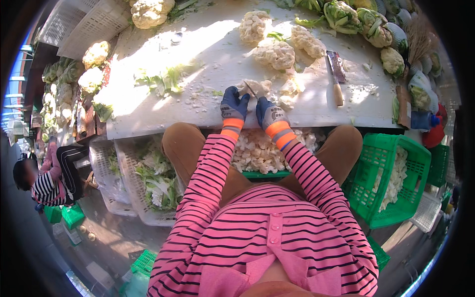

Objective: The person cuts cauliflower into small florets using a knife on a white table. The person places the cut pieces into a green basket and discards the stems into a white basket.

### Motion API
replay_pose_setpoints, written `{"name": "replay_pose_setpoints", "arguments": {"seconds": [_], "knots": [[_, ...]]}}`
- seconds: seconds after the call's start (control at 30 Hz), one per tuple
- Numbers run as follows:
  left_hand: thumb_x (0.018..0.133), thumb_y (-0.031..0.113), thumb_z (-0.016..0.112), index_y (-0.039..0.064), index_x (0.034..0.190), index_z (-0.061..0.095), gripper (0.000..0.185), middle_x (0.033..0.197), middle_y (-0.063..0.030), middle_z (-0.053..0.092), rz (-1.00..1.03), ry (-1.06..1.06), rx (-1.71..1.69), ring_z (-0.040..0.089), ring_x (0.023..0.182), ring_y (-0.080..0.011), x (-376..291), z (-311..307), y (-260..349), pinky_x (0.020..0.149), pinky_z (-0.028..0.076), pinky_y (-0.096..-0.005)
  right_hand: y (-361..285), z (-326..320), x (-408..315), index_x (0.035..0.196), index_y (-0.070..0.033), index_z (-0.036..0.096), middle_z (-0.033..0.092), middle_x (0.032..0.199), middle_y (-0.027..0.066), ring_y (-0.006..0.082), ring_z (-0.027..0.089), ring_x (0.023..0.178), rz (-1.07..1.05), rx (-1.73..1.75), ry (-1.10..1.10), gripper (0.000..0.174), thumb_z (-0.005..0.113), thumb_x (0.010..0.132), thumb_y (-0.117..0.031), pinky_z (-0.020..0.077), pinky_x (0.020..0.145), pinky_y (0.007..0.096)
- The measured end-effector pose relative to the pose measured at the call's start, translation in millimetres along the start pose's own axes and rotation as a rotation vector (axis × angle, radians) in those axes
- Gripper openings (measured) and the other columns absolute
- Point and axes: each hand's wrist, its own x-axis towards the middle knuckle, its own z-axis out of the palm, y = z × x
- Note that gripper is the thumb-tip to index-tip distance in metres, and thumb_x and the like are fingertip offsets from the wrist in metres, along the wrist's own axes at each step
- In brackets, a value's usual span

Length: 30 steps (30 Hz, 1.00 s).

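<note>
My right hand (272, 113), in a grey and blue work glove, grips a small knife whose thin blade (251, 90) points up and to the left. The blade lies against a pale cauliflower piece (262, 87) just above the white tabletop. My left hand (233, 105), gloved alike, holds the left side of that piece between fingers and thumb. Its fingertips are partly hidden. Beside my right hand lie cut cauliflower chunks (291, 86). Between my knees, under the table edge, a green crate (265, 174) is filled with cut florets (259, 150).
A cleaver (337, 72) lies on the tabletop (207, 115) to the right. Cauliflower heads (274, 54) sit beyond my hands; leafy ones are piled far right. A white crate of leaves (130, 178) stands left, a green crate of florets (415, 185) right. Another person (48, 182) sits far left.
</note>
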Motion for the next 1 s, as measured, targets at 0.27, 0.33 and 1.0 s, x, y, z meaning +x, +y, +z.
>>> {"name": "replay_pose_setpoints", "arguments": {"seconds": [0.27, 0.33, 1.0], "knots": [[0.078, 0.024, 0.082, 0.002, 0.112, 0.056, 0.048, 0.088, -0.0122, 0.065, -0.02, -0.004, 0.1, 0.062, 0.076, -0.0252, 5.9, 4.1, 0.9, 0.071, 0.052, -0.0382, 12.0, 10.7, 36.1, 0.105, -0.003, 0.059, 0.069, 0.087, 0.0256, 0.0417, 0.068, 0.074, -0.212, 0.078, 0.052, 0.029, 0.053, 0.094, -0.029, 0.0531, 0.066, 0.0501], [0.077, 0.024, 0.083, 0.003, 0.117, 0.055, 0.054, 0.088, -0.0123, 0.065, -0.04, -0.001, 0.072, 0.062, 0.076, -0.0254, 3.3, 4.0, 5.5, 0.072, 0.052, -0.0385, 25.1, 10.1, 38.7, 0.103, -0.005, 0.059, 0.064, 0.076, 0.017, 0.0321, 0.062, 0.059, 0.0, 0.689, -0.196, 0.027, 0.056, 0.093, -0.03, 0.0501, 0.054, 0.044], [0.084, 0.022, 0.075, -0.002, 0.109, 0.061, 0.038, 0.103, -0.0208, 0.061, 0.035, -0.013, 0.141, 0.064, 0.086, -0.0335, -12.3, 12.7, 25.2, 0.076, 0.052, -0.0403, 46.9, 28.5, -29.1, 0.113, -0.004, 0.057, 0.067, 0.097, 0.0295, 0.0488, 0.063, 0.092, -0.042, 0.42, 0.24, 0.032, 0.047, 0.098, -0.03, 0.0492, 0.078, 0.0534]]}}
